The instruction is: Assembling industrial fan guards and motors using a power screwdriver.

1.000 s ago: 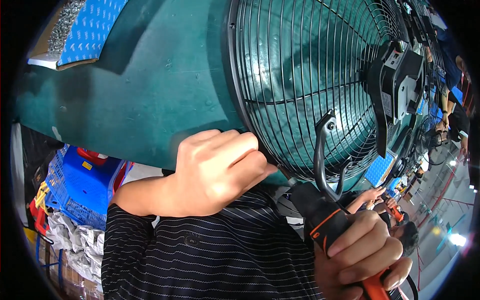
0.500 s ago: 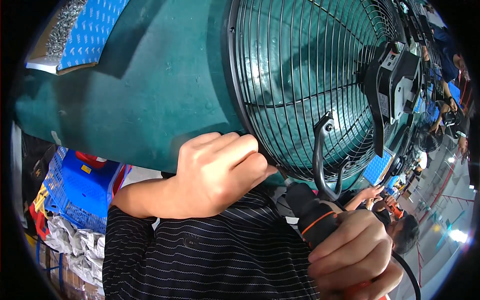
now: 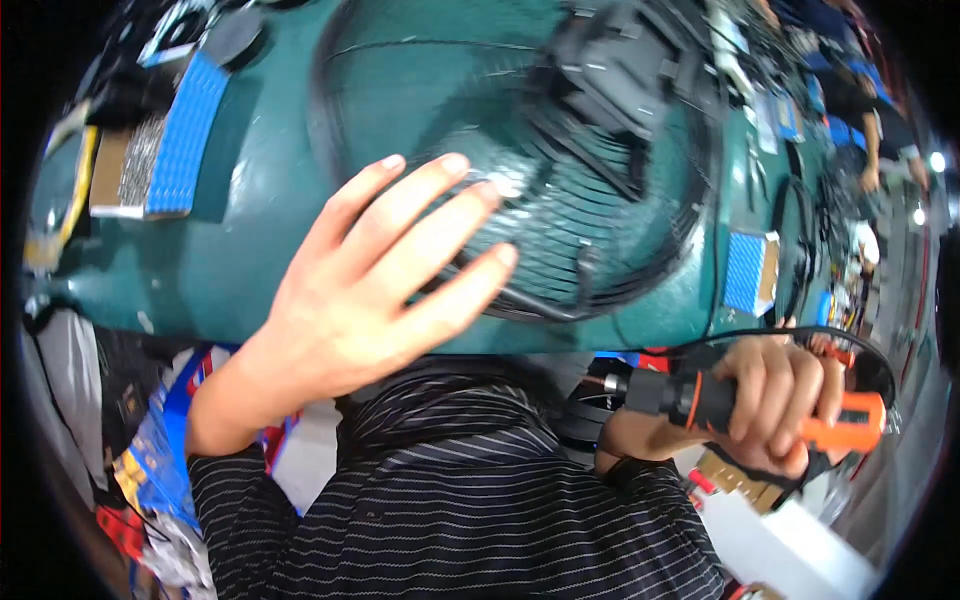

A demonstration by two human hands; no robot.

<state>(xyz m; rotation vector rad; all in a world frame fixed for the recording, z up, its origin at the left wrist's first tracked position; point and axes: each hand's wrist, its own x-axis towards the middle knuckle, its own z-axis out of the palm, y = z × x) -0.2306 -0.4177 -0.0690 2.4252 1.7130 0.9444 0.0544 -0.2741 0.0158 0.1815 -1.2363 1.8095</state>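
A black round wire-guarded fan (image 3: 555, 240) lies on the green table, a dark motor housing (image 3: 625, 75) on top of it. Motion smears parts of the guard. Over the fan's near left rim hovers my left hand (image 3: 365, 275), fingers spread and nothing in it; whether its fingertips touch the wires I cannot tell. My right hand (image 3: 775, 400) is wrapped round a black and orange electric screwdriver (image 3: 705, 400), held level off the table's near edge with its tip pointing left. A cord (image 3: 800, 331) runs from the tool's rear.
On the left of the green table (image 3: 240, 270) stands an open blue box (image 3: 187, 140) of small screws. Another blue box (image 3: 745, 272) sits to the right, beside dark cables and parts. Further right, a person's arm (image 3: 872, 150) shows. Bins and wrapping lie below the table's left edge.
My left hand has opened from a closed pose and lifted over the fan. The screwdriver has drawn back from the fan's rim to the right and turned level. The fan now lies flatter.
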